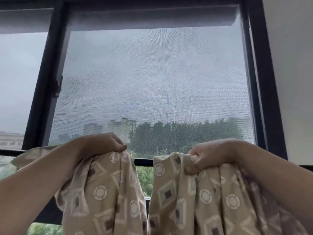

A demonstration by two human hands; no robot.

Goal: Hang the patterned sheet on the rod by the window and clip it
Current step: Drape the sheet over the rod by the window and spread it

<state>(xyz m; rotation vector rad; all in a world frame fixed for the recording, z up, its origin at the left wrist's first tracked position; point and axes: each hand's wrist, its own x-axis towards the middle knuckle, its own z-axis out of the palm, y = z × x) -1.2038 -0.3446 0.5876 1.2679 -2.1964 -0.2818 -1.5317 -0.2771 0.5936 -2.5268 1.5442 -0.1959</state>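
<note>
Both hands are reaching up toward the window and gripping the upper edge of the patterned sheet [101, 192], a tan cloth printed with pale rings and dark-centred diamonds. The left hand [105, 144] is curling its fingers around a bunched fold of the sheet, thumb tip pressing against the cloth at the top. The right hand [206, 156] is clenching another gathered fold, knuckles facing left, with cloth bulging out below the fist. The sheet is hanging in two draped masses, one beneath each hand, with a gap between them through which the rod [144, 162] is showing as a dark horizontal bar. The top of the cloth is lying at the level of the rod; whether it is already draped over it cannot be told. Behind it, the window frame [50, 78] is standing black around a mesh screen [152, 78], with hazy trees and tall buildings showing beyond.
</note>
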